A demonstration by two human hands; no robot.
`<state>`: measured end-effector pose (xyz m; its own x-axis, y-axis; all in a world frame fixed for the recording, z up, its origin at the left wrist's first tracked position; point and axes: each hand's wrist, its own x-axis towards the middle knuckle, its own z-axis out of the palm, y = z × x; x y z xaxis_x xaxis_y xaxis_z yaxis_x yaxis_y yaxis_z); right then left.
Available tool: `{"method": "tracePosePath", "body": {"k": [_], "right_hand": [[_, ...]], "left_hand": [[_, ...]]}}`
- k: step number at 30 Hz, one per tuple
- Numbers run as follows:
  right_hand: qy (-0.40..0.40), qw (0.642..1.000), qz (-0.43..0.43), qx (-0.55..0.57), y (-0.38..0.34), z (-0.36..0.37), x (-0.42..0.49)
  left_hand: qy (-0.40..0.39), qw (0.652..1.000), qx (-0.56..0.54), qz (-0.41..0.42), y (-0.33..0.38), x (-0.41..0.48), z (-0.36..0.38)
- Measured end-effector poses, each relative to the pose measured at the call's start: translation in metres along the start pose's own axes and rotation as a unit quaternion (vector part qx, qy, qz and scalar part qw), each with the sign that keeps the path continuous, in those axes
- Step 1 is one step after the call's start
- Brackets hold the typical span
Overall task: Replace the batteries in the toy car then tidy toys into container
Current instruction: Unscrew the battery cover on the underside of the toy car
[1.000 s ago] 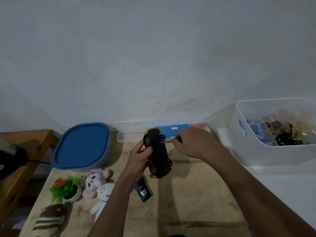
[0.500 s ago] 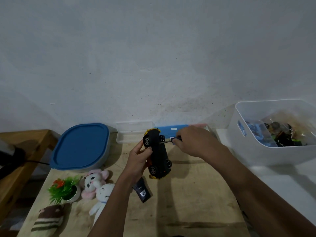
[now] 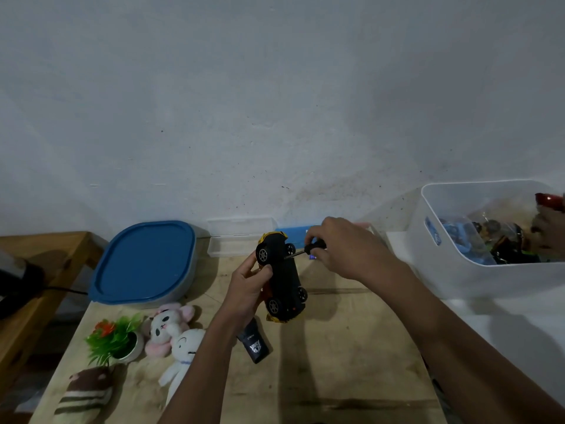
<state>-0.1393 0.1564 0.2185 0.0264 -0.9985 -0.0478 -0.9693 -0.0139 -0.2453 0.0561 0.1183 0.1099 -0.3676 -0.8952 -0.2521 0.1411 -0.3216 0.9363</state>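
Left hand (image 3: 247,283) fingers (image 3: 265,268) curl round toy car (image 3: 284,276), underside up, above desk (image 3: 336,362). Right hand (image 3: 339,246) fingers pinch screwdriver (image 3: 309,248), tip at car's 12 o'clock end. White container (image 3: 443,270) at 3 o'clock; plush toys (image 3: 171,325) at 8 o'clock.

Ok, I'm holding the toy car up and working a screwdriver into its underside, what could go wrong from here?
The left hand alone holds the toy car above the table, so a hard push from the screwdriver in the right hand could slip the tip toward those fingers. A freed screw might drop and roll off the table or hide among the plush toys.
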Motion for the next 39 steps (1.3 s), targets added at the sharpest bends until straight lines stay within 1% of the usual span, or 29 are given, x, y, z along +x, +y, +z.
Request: {"method": "tracePosePath", "body": {"k": [6,12,15,19,24,29,33,35,39], "right_hand": [[-0.036,0.998,0.058,0.007,0.0024,0.0012,-0.0003],[-0.012,1.000,0.025,-0.005,-0.0002,-0.0019,-0.0049],[-0.004,1.000,0.022,-0.017,0.0003,-0.0015,-0.0058],[-0.023,0.999,0.039,-0.014,0.0000,-0.0001,-0.0031],[-0.012,1.000,0.018,0.011,0.0004,-0.0018,-0.0041],[-0.027,0.999,0.045,0.002,0.0023,0.0000,-0.0039],[-0.008,0.999,0.014,-0.035,-0.0001,-0.0010,-0.0046],[-0.005,1.000,0.005,-0.030,0.0014,-0.0021,-0.0057],[-0.016,1.000,0.017,-0.012,0.0035,-0.0017,-0.0066]], "left_hand": [[-0.004,1.000,-0.007,-0.002,-0.0023,0.0011,-0.0003],[0.007,1.000,-0.017,-0.005,-0.0044,0.0028,-0.0020],[0.006,1.000,-0.021,-0.004,-0.0053,0.0027,-0.0015],[0.005,1.000,-0.025,-0.004,-0.0045,0.0030,-0.0013],[0.004,1.000,-0.024,-0.007,-0.0057,0.0025,-0.0014],[-0.003,1.000,-0.030,-0.005,-0.0045,0.0022,-0.0028],[0.001,1.000,-0.031,-0.006,-0.0029,0.0027,-0.0018],[0.002,0.999,-0.033,-0.009,-0.0033,0.0025,-0.0014],[-0.003,0.999,-0.036,-0.008,-0.0017,0.0017,-0.0010]]}}
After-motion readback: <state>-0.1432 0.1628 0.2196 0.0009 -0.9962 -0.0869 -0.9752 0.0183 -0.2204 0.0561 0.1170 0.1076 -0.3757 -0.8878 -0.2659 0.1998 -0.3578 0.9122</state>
